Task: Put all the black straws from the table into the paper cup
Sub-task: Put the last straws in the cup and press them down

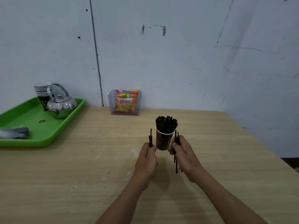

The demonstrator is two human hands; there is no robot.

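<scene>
A dark paper cup [162,141] with a white rim stands upright near the middle of the wooden table [80,167]. A thick bunch of black straws [166,123] sticks up out of it. My left hand [148,159] is just left of the cup and grips a couple of black straws [150,137] that point upward. On the cup's right side, my right hand [182,152] grips a few black straws [176,159] held nearly upright, their lower ends hanging below the fingers. Both hands are close beside the cup.
A green tray [32,139] lies at the table's left, carrying a steel kettle [62,105], a stack of paper cups [42,92] and a dark bundle [17,132]. A clear box with a red snack packet [126,102] stands against the white wall.
</scene>
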